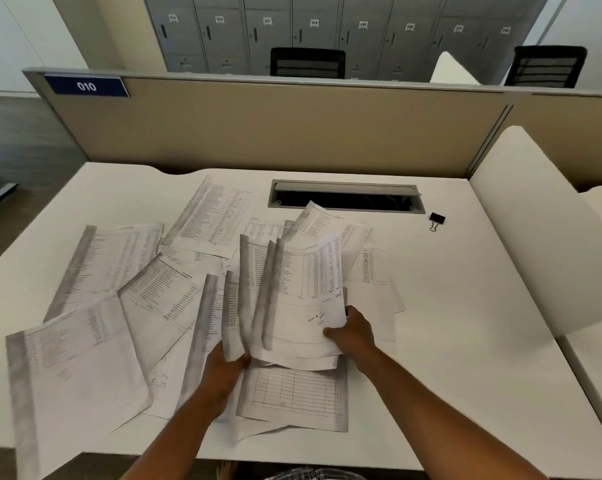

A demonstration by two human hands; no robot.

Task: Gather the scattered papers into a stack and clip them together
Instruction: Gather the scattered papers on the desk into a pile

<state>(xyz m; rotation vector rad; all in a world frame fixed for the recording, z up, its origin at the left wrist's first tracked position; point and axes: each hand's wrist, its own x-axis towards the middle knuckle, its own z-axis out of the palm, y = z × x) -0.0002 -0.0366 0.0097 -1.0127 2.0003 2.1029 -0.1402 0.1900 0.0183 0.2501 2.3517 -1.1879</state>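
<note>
While both hands, left hand (228,367) and right hand (351,332), pinch a fanned bunch of white printed paper sheets (292,292) above the white desk (465,323), gathering is midway, more loose sheets (95,344) need collecting, black binder clip (437,221) waits far right.

I can't read the blurred print on the white scattered paper sheets (112,258); my left hand's (223,372) fingers hide beneath them.
</note>
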